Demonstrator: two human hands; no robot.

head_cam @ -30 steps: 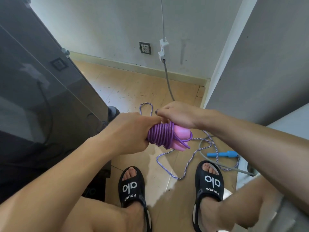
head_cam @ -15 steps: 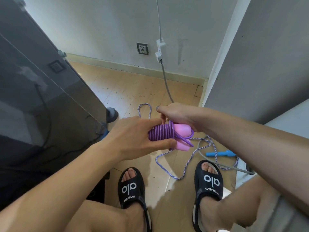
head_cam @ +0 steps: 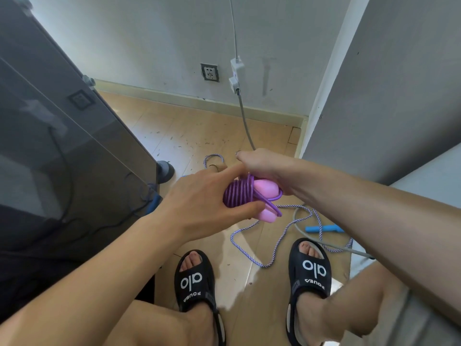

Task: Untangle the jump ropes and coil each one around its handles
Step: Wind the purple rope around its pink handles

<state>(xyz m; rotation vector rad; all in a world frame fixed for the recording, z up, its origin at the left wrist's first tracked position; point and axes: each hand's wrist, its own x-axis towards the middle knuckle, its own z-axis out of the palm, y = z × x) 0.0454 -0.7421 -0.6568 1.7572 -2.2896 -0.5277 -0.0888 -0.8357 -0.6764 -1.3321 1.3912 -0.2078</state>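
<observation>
A purple jump rope (head_cam: 237,196) is wound in tight turns around its two pink handles (head_cam: 265,188), held in front of me above the floor. My left hand (head_cam: 199,208) grips the coil from the left, thumb under it and index finger stretched over the top. My right hand (head_cam: 264,166) closes over the far side of the handles. On the wooden floor below lies a second rope (head_cam: 272,248), purple-and-white twisted cord, loose and looped, with a blue handle (head_cam: 324,229) near my right foot. Its other handle is hidden.
A dark glass-fronted cabinet (head_cam: 62,146) stands at the left. A grey wall and ledge (head_cam: 399,96) close in at the right. A grey cable (head_cam: 245,121) hangs from a wall plug down to the floor. My feet in black sandals (head_cam: 194,278) stand below the ropes.
My left hand has loosened from a full fist on the coil: its fingers have spread, with the index finger now extended over the top. The bundle has stayed in place.
</observation>
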